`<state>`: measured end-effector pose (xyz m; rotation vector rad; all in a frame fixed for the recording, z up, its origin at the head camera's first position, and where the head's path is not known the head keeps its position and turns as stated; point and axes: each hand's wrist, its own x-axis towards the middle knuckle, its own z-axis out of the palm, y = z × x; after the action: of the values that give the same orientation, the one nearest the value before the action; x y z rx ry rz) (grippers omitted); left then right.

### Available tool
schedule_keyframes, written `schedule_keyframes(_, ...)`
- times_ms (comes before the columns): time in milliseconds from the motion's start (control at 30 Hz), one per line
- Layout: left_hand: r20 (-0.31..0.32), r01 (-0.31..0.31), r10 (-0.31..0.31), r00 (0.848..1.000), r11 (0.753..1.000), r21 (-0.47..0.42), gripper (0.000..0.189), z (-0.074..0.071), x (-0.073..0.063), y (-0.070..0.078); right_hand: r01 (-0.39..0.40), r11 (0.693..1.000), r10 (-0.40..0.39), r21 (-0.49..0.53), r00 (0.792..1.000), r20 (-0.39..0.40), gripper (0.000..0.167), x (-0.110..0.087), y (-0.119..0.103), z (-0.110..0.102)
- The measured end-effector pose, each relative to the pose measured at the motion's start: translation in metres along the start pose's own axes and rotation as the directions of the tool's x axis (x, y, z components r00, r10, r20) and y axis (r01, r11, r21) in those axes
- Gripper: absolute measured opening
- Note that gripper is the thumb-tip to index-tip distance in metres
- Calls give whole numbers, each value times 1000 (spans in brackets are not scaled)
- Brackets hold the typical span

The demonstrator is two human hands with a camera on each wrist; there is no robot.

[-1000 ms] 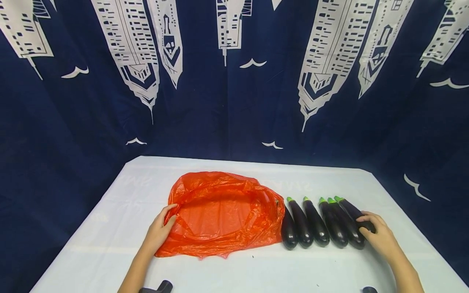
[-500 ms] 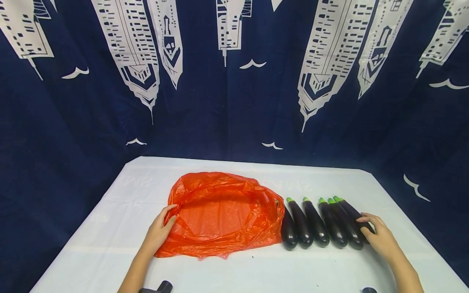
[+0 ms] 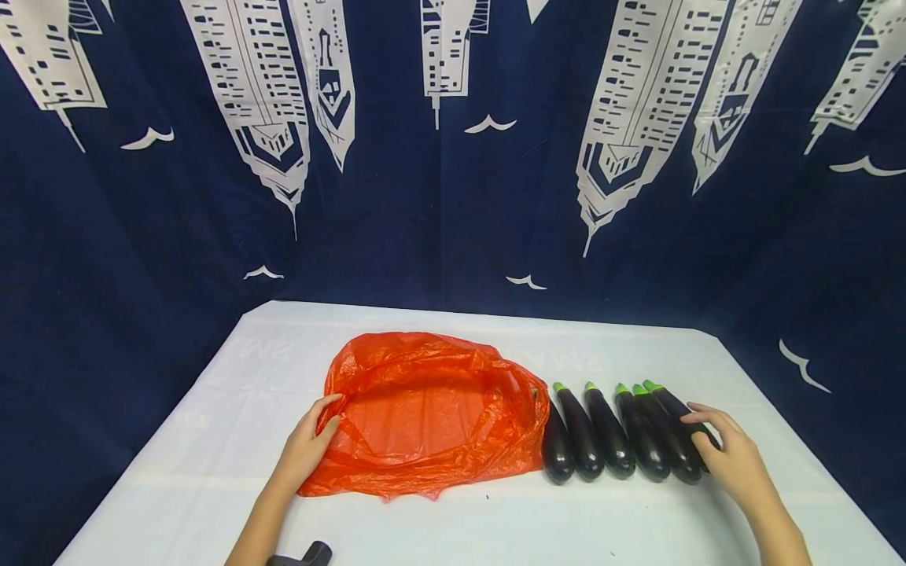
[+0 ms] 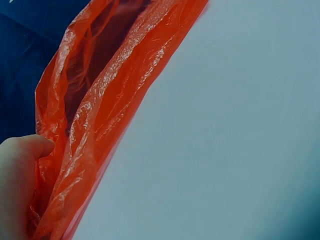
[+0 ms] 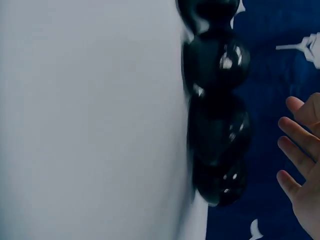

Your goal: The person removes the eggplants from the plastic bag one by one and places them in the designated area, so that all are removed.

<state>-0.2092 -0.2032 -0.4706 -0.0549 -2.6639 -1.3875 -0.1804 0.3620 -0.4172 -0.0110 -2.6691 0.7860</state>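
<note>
A thin red plastic bag (image 3: 425, 417) lies with its mouth spread wide on the white table. My left hand (image 3: 311, 440) holds the bag's left rim; in the left wrist view the thumb (image 4: 42, 146) lies over the film, and the other fingers are hidden. Right of the bag, several dark eggplants (image 3: 609, 432) with green stem ends lie side by side. Over the rightmost eggplant (image 3: 675, 405) is my right hand (image 3: 732, 456), thumb and fingers apart. The right wrist view shows its spread fingers (image 5: 295, 135) off the eggplants' rounded ends (image 5: 220, 130).
The white table (image 3: 531, 519) extends in front of the bag. A dark blue curtain (image 3: 439, 220) with white building prints hangs behind it. Near the left forearm, a black object (image 3: 311, 554) shows at the bottom edge.
The rightmost eggplant has shifted slightly left against its neighbour. My right hand has moved a little left and its fingers have loosened from that eggplant. The left hand and bag look unchanged.
</note>
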Motion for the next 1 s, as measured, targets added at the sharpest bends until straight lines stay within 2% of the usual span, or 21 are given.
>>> schedule_keyframes(167,6,12,-12,1000,1000,3,40,0,0,0,39,999,-40,-13,999,-29,24,-3,-20,2)
schedule_keyframes(300,9,16,-16,1000,1000,-1,40,-1,1,0,125,992,-125,-22,991,-40,29,-2,-37,0)
schedule_keyframes(433,12,16,-16,1000,1000,2,41,0,1,-2,192,978,-198,-87,978,-62,38,0,-53,-2)
schedule_keyframes(533,14,18,-18,1000,1000,0,41,0,0,-3,216,963,-225,-160,974,-41,48,1,-61,-1)
schedule_keyframes(733,20,19,-19,1000,1000,0,41,0,1,-3,199,928,-186,-315,980,71,67,3,-72,-1)
schedule_keyframes(867,22,27,-27,999,1000,3,41,0,2,-2,171,917,-125,-361,981,148,72,5,-75,0)
schedule_keyframes(1000,26,27,-27,999,1000,4,41,0,2,-3,154,899,-65,-409,973,222,74,4,-74,5)
